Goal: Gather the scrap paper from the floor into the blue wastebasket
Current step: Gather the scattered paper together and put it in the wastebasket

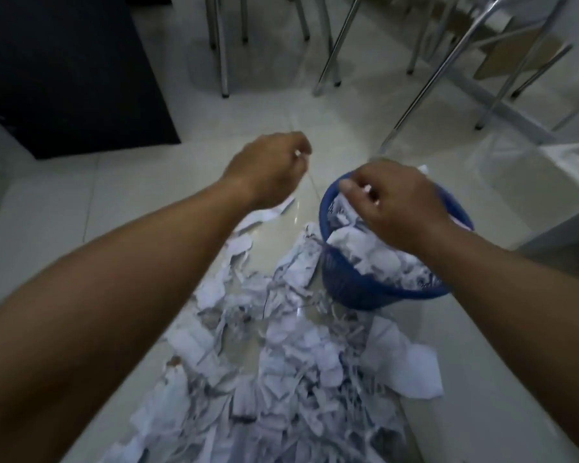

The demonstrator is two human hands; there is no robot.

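A blue mesh wastebasket (355,289) stands on the floor at right of centre, heaped with white scrap paper (375,259). A long pile of torn and shredded scrap paper (281,362) runs from the basket's left side down to the bottom edge. My right hand (395,202) hovers over the basket's far rim, fingers curled round white scraps that show between them. My left hand (268,168) is raised above the floor left of the basket. Its curled fingertips pinch a thin, blurred paper strip (306,172) that hangs down.
Pale floor tiles (81,208) lie to the left. A dark cabinet (64,71) fills the upper left. Chrome chair and table legs (224,61) stand at the back. A slanted metal leg (425,91) comes down just behind the basket. A white unit (555,182) is at right.
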